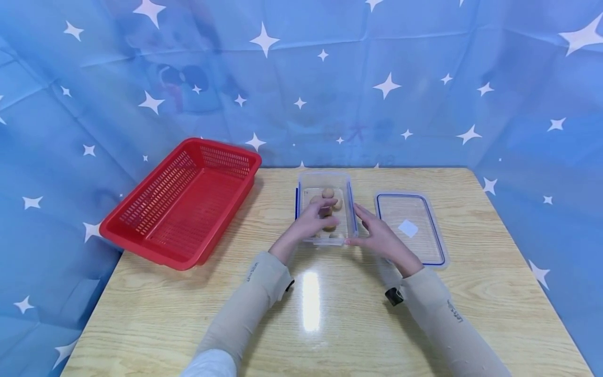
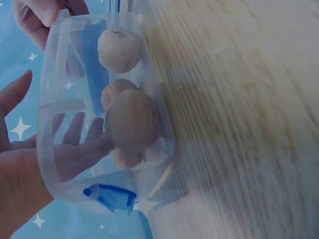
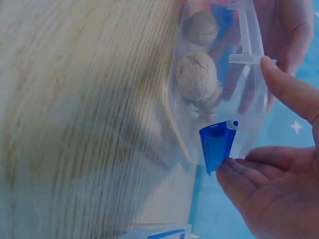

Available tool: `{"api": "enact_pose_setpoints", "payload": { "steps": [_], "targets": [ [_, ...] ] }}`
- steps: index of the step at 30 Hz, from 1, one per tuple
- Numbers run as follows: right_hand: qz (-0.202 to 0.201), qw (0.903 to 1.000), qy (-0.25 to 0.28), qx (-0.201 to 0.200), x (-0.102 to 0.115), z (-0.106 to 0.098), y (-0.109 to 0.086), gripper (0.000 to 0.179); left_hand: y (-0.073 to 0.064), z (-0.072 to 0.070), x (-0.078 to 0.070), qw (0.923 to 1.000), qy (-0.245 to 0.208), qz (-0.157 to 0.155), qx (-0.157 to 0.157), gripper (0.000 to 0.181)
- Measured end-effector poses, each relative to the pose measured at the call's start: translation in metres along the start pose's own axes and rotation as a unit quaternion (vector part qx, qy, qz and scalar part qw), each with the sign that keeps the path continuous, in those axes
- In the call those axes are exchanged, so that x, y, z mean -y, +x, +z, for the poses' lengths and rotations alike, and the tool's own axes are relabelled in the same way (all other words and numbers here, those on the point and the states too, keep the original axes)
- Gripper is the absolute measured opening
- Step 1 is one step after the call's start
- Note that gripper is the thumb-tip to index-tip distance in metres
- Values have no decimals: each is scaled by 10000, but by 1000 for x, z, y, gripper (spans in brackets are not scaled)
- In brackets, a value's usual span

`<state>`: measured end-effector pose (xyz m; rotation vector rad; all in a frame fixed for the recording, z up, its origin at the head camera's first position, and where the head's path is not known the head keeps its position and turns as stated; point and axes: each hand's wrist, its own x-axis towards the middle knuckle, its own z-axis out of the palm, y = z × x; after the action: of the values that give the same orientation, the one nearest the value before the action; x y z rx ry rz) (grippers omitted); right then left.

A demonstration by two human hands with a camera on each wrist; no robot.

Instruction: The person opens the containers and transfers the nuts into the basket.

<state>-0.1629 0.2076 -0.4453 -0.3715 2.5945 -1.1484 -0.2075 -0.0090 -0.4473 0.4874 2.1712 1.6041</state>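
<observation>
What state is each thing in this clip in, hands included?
Clear container: upright, lid off, walnut-like balls inside.
Walnut-like balls: loose in the container.
Lid: off, lying on the table.
Blue latch: unfastened.
Red basket: standing open side up.
Left hand: reaching into the container; whether it grips a ball is unclear.
Right hand: touching the container's right side.
Blue backdrop: hanging, creased.
</observation>
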Motion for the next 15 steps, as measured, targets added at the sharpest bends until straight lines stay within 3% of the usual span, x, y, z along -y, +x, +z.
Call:
{"api": "enact_pose_setpoints", "payload": {
  "steps": [4, 9, 15],
  "targets": [
    [-9, 10000, -40, -30, 0, 0, 0, 97, 6, 3, 0, 9990, 357, -202, 195, 62],
    [-97, 9999, -17, -57, -1, 1, 1, 96, 10, 6, 2, 9958, 736, -172, 515, 56],
    [-182, 9998, -64, -98, -2, 3, 1, 95, 13, 9, 5, 9913, 1135, -283, 600, 53]
  ]
}}
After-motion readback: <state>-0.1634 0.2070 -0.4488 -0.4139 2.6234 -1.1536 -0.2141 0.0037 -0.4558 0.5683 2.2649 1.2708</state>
